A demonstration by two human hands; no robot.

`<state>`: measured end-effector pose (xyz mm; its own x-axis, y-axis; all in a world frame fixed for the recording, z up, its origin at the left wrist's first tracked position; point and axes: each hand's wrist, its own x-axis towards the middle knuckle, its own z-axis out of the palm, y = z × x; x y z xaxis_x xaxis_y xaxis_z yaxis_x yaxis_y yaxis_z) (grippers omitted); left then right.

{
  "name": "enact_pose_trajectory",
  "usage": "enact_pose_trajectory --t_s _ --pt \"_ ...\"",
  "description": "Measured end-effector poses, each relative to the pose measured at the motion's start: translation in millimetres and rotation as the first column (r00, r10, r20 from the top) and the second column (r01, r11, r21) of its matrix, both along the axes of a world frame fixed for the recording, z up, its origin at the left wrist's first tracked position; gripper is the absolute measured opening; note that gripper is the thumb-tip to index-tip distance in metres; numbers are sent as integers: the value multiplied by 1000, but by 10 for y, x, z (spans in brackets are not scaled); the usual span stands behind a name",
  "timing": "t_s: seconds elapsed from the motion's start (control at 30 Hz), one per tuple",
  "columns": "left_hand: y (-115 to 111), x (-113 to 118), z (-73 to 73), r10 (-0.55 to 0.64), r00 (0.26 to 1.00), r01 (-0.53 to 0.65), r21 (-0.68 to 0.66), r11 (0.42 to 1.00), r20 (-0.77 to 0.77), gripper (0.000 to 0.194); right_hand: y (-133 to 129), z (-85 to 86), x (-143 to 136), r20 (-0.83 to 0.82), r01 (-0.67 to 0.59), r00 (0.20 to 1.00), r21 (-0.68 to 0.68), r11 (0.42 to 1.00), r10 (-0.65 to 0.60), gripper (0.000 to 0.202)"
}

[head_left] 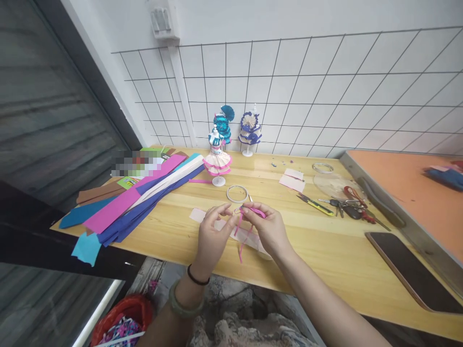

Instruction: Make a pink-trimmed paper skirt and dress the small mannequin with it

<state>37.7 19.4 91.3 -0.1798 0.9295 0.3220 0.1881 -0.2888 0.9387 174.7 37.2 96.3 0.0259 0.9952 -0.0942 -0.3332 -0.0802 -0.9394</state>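
Note:
My right hand (267, 229) is closed on a narrow pink strip (257, 212), thumb and forefinger pinching it. Thin pink tails (241, 253) dangle below the fingers over the table. A small thin loop (237, 210) pokes out from the pinch toward my left hand (214, 233). That hand is curved beside the loop, thumb and forefinger apart; whether the thumb touches the loop is unclear. Under both hands lies a pale pink strip (197, 214), partly covered by them. Just beyond them rests a silvery wire ring (237, 193).
Miniature dress stands (217, 161) stand near the wall. Coloured crepe strips (141, 195) pile at left. On the right are a yellow cutter (318, 206), keys (352, 209), another ring (322, 167), pale pieces (292, 182) and a phone (412, 270). Below, a red bin (141, 308) holds scraps.

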Motion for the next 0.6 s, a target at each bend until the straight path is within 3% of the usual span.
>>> enact_pose_trajectory --t_s 0.07,0.13,0.27,0.37,0.47,0.53,0.6 --pt "-27 -48 -13 41 948 24 199 980 -315 25 -33 2 -51 -43 -57 998 -35 998 55 27" --pt "-57 -117 -11 124 846 69 337 939 -519 22 -73 -12 -99 -79 -104 992 -58 993 99 27" --pt "-161 -273 -28 276 654 104 445 889 -704 18 -176 -50 -192 -87 -223 973 -98 970 215 27" --pt "-258 -424 -86 275 602 92 406 909 -750 16 -286 -90 -294 -33 -284 959 -103 953 282 27" --pt "-375 -717 -171 190 627 24 263 965 -755 15 -412 -143 -422 34 -389 919 -75 918 392 29" --pt "-508 -1045 -258 168 644 -85 149 985 -746 13 -480 -172 -484 74 -480 872 -68 875 484 31" --pt "-723 -1464 -388 195 657 -261 23 965 -728 10 -514 -180 -494 144 -523 841 -38 852 522 30"
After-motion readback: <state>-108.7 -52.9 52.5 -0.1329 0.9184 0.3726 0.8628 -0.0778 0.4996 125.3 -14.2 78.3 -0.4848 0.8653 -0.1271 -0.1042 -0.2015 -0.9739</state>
